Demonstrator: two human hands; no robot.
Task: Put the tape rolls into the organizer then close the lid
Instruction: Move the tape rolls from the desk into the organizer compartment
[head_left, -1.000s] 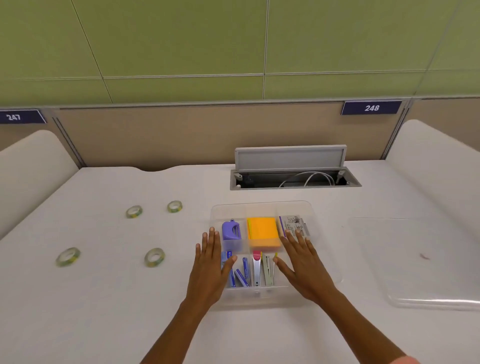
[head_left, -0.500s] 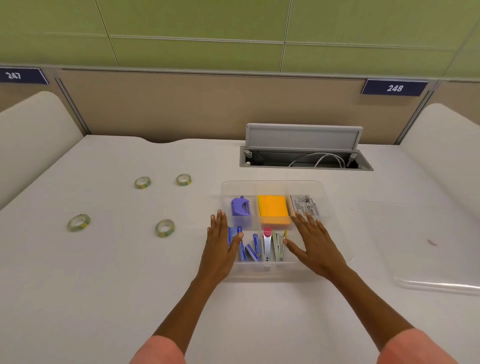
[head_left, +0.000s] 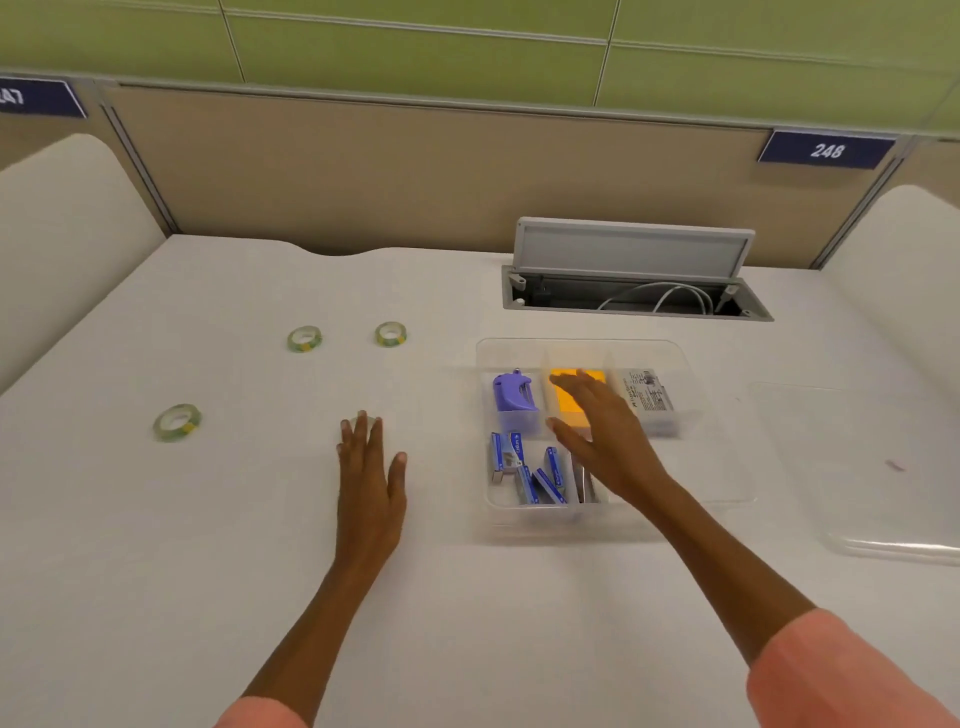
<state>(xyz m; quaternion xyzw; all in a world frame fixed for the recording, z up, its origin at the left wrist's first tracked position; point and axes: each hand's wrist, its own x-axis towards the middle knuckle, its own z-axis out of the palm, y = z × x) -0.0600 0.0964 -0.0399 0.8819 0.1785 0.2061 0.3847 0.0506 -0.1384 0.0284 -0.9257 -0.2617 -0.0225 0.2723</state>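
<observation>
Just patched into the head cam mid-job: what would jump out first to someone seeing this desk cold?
The clear organizer right of centre draws the eye, lid off, with an orange pad and a purple tool in its far compartments; the right hand is above it. Three tape rolls lie loose on the white desk to the left, and the left hand covers a fourth roll. The clear lid lies flat at far right.
</observation>
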